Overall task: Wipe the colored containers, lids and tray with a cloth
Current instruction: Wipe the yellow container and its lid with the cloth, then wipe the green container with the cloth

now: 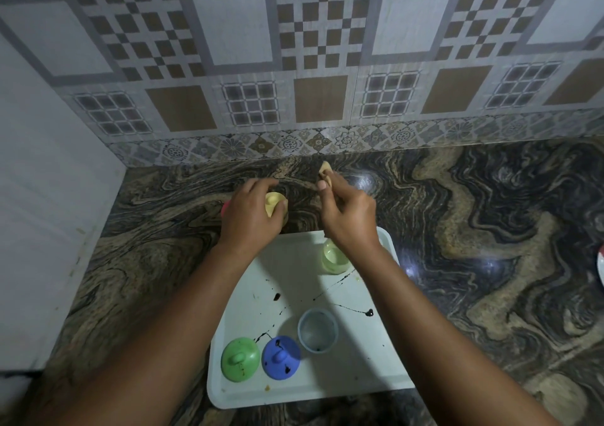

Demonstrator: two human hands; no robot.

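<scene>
Left fingers point(260, 184): hold my yellow lid point(272, 204).
Right fingers point(340, 186): pinch my cloth point(325, 170).
Counter point(464, 229): swirly dark stone.
Wall point(232, 30): checkered tiles.

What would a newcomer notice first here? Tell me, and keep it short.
The white tray on the swirl-patterned counter, splattered with dark stains, stands out first, with a green lid and a blue lid at its near left corner. Beyond the tray, the left hand grips a yellow lid while the right hand pinches a small cloth.
</scene>
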